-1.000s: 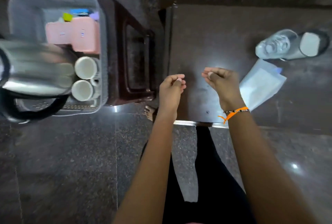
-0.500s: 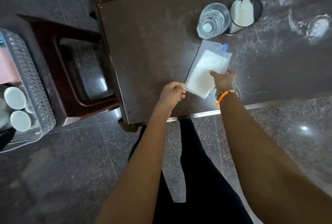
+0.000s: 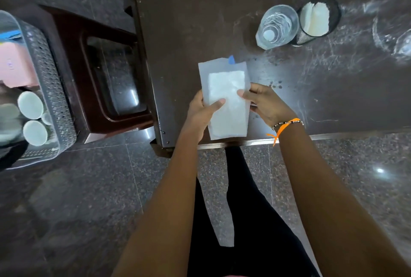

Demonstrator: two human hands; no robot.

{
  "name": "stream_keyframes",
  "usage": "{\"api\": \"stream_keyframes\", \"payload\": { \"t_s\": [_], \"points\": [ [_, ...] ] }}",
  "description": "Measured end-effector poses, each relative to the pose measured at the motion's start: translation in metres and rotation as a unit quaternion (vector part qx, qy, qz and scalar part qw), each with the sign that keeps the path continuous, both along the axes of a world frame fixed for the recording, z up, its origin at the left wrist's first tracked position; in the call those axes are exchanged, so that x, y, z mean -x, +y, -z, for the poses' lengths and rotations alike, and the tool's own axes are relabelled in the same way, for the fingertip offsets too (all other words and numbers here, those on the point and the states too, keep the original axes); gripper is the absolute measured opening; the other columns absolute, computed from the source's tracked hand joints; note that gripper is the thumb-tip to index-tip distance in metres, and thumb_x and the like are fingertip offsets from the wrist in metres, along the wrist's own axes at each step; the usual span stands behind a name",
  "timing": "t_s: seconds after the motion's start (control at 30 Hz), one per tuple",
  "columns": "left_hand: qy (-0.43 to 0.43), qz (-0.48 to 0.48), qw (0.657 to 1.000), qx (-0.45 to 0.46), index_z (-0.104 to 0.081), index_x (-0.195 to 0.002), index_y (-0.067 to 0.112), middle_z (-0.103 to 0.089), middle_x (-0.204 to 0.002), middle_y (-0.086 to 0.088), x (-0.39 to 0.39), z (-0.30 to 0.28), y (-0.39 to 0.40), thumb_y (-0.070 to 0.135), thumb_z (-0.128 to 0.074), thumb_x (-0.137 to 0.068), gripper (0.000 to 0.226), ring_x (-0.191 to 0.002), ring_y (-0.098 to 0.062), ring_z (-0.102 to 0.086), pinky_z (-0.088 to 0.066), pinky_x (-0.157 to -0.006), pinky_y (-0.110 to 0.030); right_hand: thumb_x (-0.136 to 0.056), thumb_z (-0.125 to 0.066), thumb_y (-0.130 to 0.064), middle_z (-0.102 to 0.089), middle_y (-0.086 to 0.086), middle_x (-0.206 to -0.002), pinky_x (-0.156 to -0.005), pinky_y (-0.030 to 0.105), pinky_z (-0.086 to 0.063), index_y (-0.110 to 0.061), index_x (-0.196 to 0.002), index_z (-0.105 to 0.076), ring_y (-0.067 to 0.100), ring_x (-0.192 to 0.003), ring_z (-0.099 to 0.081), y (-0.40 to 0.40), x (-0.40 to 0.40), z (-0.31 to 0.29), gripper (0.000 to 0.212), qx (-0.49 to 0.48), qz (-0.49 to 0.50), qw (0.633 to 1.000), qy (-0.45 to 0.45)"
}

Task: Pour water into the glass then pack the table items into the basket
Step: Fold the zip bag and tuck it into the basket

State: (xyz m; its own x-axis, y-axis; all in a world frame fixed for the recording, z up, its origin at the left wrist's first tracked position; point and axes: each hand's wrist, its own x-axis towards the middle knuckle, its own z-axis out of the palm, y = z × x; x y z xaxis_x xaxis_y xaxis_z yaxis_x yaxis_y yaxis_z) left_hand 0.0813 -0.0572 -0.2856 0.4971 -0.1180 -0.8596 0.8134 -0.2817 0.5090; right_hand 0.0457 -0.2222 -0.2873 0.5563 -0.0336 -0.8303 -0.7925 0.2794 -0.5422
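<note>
The grey basket [image 3: 55,98] is cut off at the picture's left edge, well to the left of the left hand [image 3: 201,112], and its contents are blurred. The dark desk [image 3: 182,38] stands on a speckled stone floor [image 3: 73,205] beside a brown stool [image 3: 93,72]. Both the left hand and the right hand [image 3: 264,104] grip a white tissue packet [image 3: 225,101] between them near the desk's front edge, with the water glass [image 3: 277,25] well beyond the right hand.

Dark table [image 3: 200,32], glossy granite floor [image 3: 77,210]
</note>
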Motion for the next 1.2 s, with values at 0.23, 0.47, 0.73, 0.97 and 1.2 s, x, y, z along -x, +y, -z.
{"api": "stream_keyframes", "payload": {
  "t_s": [0.23,0.47,0.73,0.97,1.2],
  "points": [
    [0.003,-0.143,0.981,0.131,-0.053,-0.124,0.011,-0.062,-0.119,-0.007,0.002,-0.019,0.048,0.005,-0.056,-0.09,0.035,-0.107,-0.024,-0.06,-0.051,-0.093,-0.04,-0.093,-0.055,-0.022,-0.066,0.002,-0.099,-0.062,0.025,-0.058,-0.013,-0.105,-0.056,0.012,-0.076,-0.067,0.065,-0.036,-0.023,0.014,-0.022,0.019,1.0,0.003],
    [-0.065,-0.327,0.93,0.151,-0.053,-0.123,0.007,-0.063,-0.117,-0.01,-0.023,-0.049,0.136,0.004,-0.06,-0.087,0.038,-0.106,-0.025,-0.062,-0.055,-0.087,-0.041,-0.082,-0.067,-0.007,-0.07,0.002,-0.095,-0.067,0.018,-0.056,-0.007,-0.112,-0.061,0.01,-0.078,-0.067,0.122,-0.057,-0.042,0.031,-0.026,-0.168,0.984,-0.048],
    [-0.109,-0.443,0.887,0.068,-0.052,-0.127,0.0,-0.062,-0.116,-0.015,-0.067,-0.082,0.244,0.004,-0.06,-0.087,0.041,-0.103,-0.028,-0.061,-0.054,-0.084,-0.038,-0.08,-0.064,0.003,-0.07,-0.006,-0.09,-0.069,0.019,-0.054,-0.023,-0.1,-0.062,0.005,-0.079,-0.068,0.206,-0.092,-0.06,0.033,-0.036,-0.139,0.987,-0.078],
    [-0.173,-0.491,0.832,0.192,-0.047,-0.128,0.007,-0.054,-0.124,-0.015,-0.104,-0.102,0.29,0.001,-0.041,-0.096,0.034,-0.109,-0.023,-0.055,-0.039,-0.106,-0.04,-0.09,-0.053,0.003,-0.072,-0.013,-0.075,-0.063,0.019,-0.055,-0.014,-0.111,-0.056,0.006,-0.077,-0.064,0.289,-0.141,-0.082,0.027,0.036,-0.001,0.99,-0.135],
    [-0.156,-0.436,0.865,0.192,-0.042,-0.135,0.015,-0.051,-0.139,-0.008,-0.119,-0.097,0.331,0.0,-0.045,-0.094,0.044,-0.12,-0.021,-0.055,-0.041,-0.101,-0.027,-0.087,-0.049,0.009,-0.063,0.001,-0.084,-0.071,0.03,-0.051,-0.008,-0.11,-0.053,0.013,-0.074,-0.059,0.372,-0.239,-0.091,0.029,0.063,-0.009,0.979,-0.192]
  ]
}}
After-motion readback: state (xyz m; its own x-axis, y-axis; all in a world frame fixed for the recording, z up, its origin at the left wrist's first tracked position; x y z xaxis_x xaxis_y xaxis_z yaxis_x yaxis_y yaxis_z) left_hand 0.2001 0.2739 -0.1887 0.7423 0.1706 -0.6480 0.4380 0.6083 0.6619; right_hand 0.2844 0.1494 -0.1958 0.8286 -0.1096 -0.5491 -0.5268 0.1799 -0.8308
